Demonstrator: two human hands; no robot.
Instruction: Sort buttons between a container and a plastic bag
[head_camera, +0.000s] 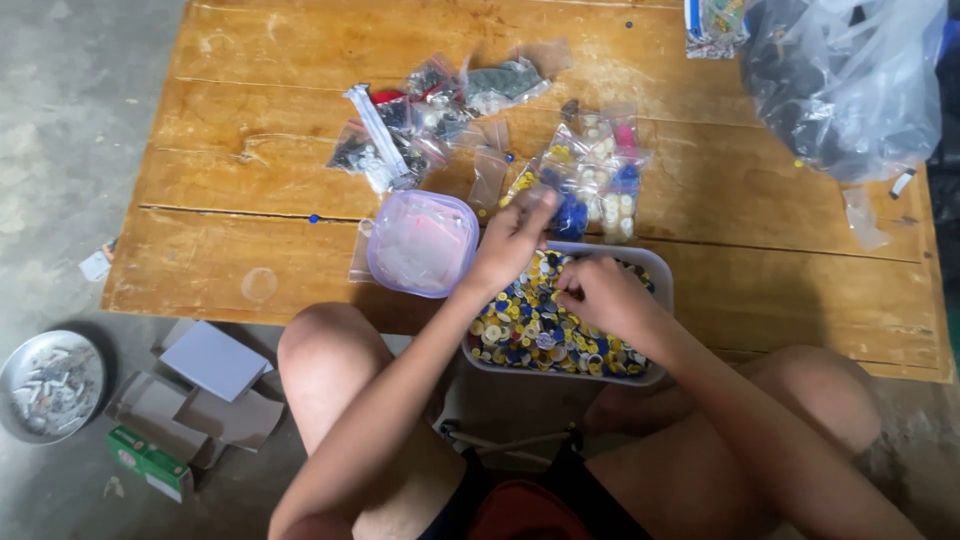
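Observation:
A white rectangular tray (664, 290) full of small yellow, blue and white buttons rests at the near edge of a low wooden table (250, 250). My left hand (510, 245) hovers over the tray's far left corner, with its fingers pinched together by a clear bag of buttons (590, 180); whether it holds a button is hidden. My right hand (600, 295) rests in the tray with its fingers curled into the buttons. A lilac plastic tub (422, 243) covered with a lid sits just left of the tray.
Several small clear bags of buttons (410, 135) lie mid-table. A large clear plastic bag (850, 80) sits at the far right corner. On the floor to the left are a metal dish (50, 385), cardboard pieces (215, 385) and a green box (150, 462). My bare knees flank the tray.

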